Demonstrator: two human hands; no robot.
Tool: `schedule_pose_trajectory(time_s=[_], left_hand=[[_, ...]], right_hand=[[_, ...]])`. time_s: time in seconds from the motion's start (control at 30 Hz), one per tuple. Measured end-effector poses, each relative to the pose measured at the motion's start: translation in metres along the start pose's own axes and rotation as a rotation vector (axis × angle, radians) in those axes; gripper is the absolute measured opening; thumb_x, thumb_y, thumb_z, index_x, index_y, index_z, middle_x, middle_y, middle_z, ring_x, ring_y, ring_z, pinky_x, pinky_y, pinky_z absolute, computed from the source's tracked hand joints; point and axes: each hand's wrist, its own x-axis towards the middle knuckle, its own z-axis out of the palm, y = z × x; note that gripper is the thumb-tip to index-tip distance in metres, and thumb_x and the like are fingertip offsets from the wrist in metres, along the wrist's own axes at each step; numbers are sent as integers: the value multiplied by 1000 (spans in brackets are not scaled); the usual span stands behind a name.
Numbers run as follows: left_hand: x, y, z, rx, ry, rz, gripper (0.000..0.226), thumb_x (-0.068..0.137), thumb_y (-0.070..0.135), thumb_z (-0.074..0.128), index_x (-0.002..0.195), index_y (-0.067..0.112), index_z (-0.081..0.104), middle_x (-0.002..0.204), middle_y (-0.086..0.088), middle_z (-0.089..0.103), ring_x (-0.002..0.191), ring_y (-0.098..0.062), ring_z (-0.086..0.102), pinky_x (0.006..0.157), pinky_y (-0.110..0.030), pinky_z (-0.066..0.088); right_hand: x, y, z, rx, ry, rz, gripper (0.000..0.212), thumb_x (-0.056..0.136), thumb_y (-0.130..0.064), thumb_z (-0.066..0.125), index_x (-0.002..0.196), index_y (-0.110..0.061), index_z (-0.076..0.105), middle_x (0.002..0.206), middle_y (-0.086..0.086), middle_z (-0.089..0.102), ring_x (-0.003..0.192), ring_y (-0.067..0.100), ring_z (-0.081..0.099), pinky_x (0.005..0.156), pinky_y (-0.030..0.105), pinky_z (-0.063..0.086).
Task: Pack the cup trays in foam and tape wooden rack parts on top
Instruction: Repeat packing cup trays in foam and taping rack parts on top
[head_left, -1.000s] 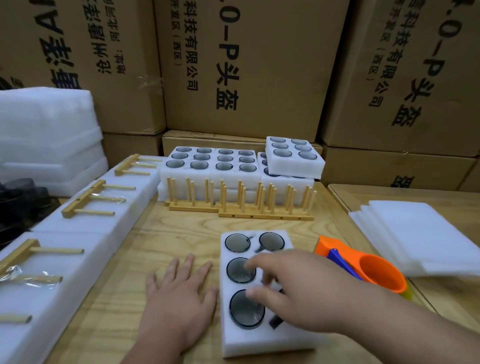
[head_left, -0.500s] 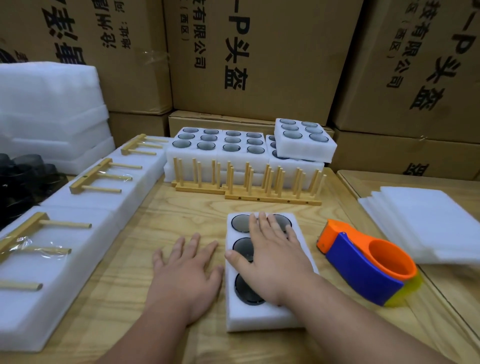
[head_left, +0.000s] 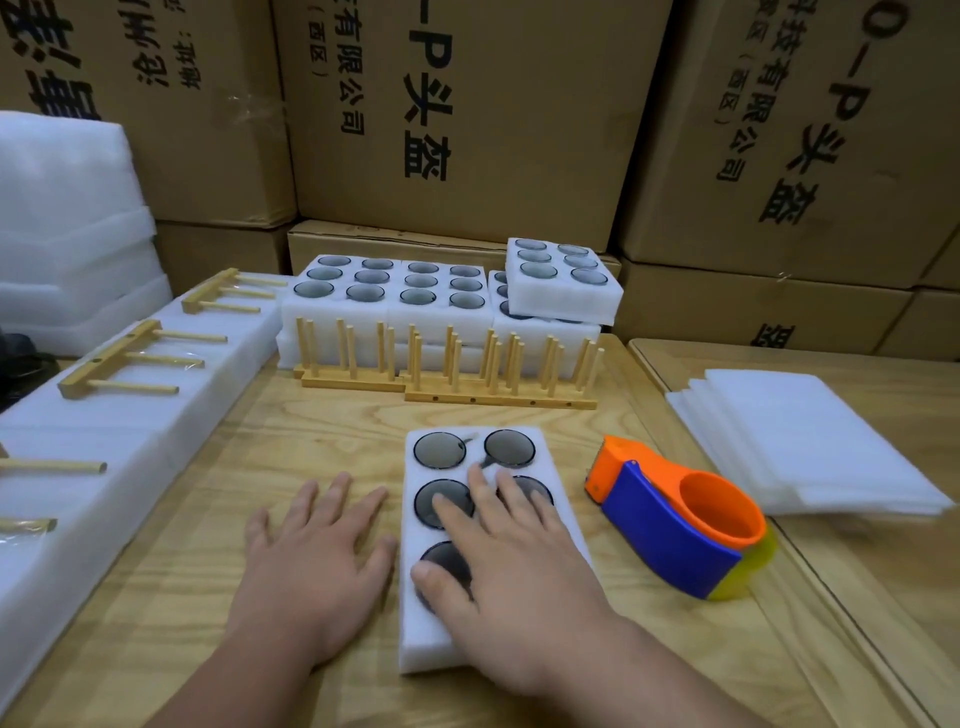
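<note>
Foam cup tray (head_left: 488, 540) lay on table (head_left: 322, 431) at centre; right hand (head_left: 511, 577) pressed flat on cups, fingers straight; left hand (head_left: 317, 561) flat on table beside tray. Judged best: even downward pressure seating cups flush, before covering with foam sheets (head_left: 800, 441)

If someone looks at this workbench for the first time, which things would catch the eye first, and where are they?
Most striking is the orange and blue tape dispenser, lying on the wooden table right of the foam cup tray. The right hand lies flat on that tray, and the left hand lies flat on the table beside it. Behind them, wooden racks stand before more filled trays.
</note>
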Motion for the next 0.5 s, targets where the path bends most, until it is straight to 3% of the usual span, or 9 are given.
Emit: schedule_pose_trajectory(time_s=[0.07, 0.1, 0.13, 0.17, 0.2, 0.27, 0.37, 0.43, 0.5], left_hand=[[0, 1, 0, 9, 6, 3, 64, 94, 71, 14, 155, 56, 6, 169, 18, -5, 156, -13, -5, 122, -54, -1], [0, 1, 0, 13, 8, 5, 64, 94, 71, 14, 155, 56, 6, 169, 18, -5, 156, -13, -4, 122, -54, 0], [1, 1, 0, 15, 10, 6, 64, 94, 72, 14, 155, 56, 6, 169, 18, -5, 156, -13, -4, 122, -54, 1], [1, 1, 0, 15, 8, 8, 64, 94, 72, 13, 155, 56, 5, 169, 18, -5, 156, -13, -4, 122, -54, 1], [1, 0, -1, 14, 6, 11, 64, 94, 72, 13, 155, 56, 5, 169, 18, -5, 156, -13, -4, 122, -54, 2], [1, 0, -1, 6, 5, 15, 63, 94, 72, 13, 155, 56, 5, 169, 18, -5, 156, -13, -4, 123, -53, 2], [1, 0, -2, -4, 5, 19, 63, 94, 72, 12, 155, 57, 6, 169, 18, -5, 156, -12, -4, 123, -53, 2], [2, -1, -1, -6, 0, 24, 64, 93, 73, 11, 155, 57, 5, 169, 19, -5, 156, -12, -3, 123, -53, 2], [3, -2, 0, -11, 1, 26, 64, 93, 73, 10, 155, 57, 5, 168, 19, -5, 156, -12, -3, 123, -53, 3]], right_hand=[[-13, 5, -7, 115, -19, -57, 71, 95, -70, 28, 159, -42, 15, 169, -12, -7, 154, 7, -18, 121, 31, -15], [-18, 9, -14, 231, 1, -67, 66, 95, -67, 37, 156, -44, 26, 168, -17, 8, 154, 1, -5, 121, 23, -7], [-22, 14, -22, 374, 48, -54, 58, 94, -62, 47, 149, -45, 42, 161, -25, 29, 150, -7, 16, 117, 11, 6], [-26, 21, -32, 512, 110, -27, 46, 92, -57, 54, 137, -45, 56, 145, -32, 49, 134, -15, 40, 106, 1, 23], [-28, 29, -43, 613, 190, 7, 34, 90, -52, 58, 122, -45, 66, 124, -34, 63, 114, -15, 57, 91, -1, 36], [-29, 53, -65, 674, 380, 65, 14, 89, -44, 62, 97, -43, 73, 96, -26, 73, 91, -6, 67, 75, 9, 47], [-24, 105, -97, 588, 631, 160, 13, 91, -37, 61, 86, -38, 73, 80, -11, 75, 79, 5, 68, 69, 23, 52], [-20, 150, -112, 497, 742, 306, 16, 94, -32, 62, 84, -31, 74, 77, -5, 74, 77, 11, 67, 66, 29, 50], [-20, 198, -122, 414, 776, 477, 15, 94, -32, 61, 97, -27, 75, 89, -8, 74, 78, 9, 64, 64, 27, 43]])
